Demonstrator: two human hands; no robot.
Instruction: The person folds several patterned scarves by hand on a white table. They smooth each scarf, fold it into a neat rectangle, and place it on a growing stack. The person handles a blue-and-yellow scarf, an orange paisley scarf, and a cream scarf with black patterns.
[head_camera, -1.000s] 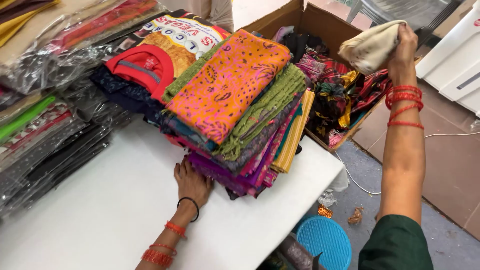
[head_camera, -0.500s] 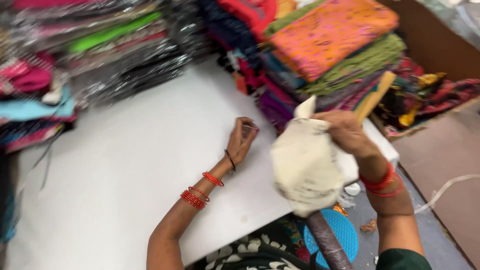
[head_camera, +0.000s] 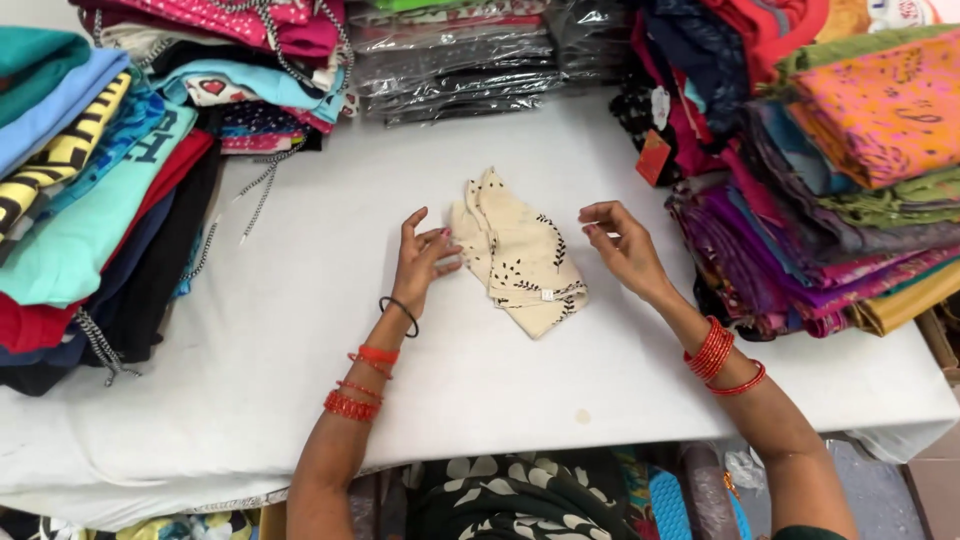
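The left hand (head_camera: 422, 258) rests on the white table (head_camera: 300, 330) with fingers spread and loose, its fingertips touching the left edge of a small cream garment with a dark leaf print (head_camera: 520, 255). It grasps nothing firmly; at most the fingers press or nip the cloth's edge. The right hand (head_camera: 620, 245) hovers just to the right of the garment, fingers lightly curled with thumb and forefinger close together, empty and not touching the cloth as far as can be seen. Both wrists carry red bangles.

The garment lies crumpled and partly bunched in the middle of the table, between the two hands, narrow end toward the far side. The step in hand looks like the start of laying the piece out: it has been set down and is not yet flattened or folded. A further move would call for both hands to take opposite edges and draw the cloth smooth.

To the right stands a stack of folded bright fabrics (head_camera: 850, 170); to the left, a pile of folded shirts (head_camera: 90, 190); at the far side, plastic-wrapped packs (head_camera: 450, 60).
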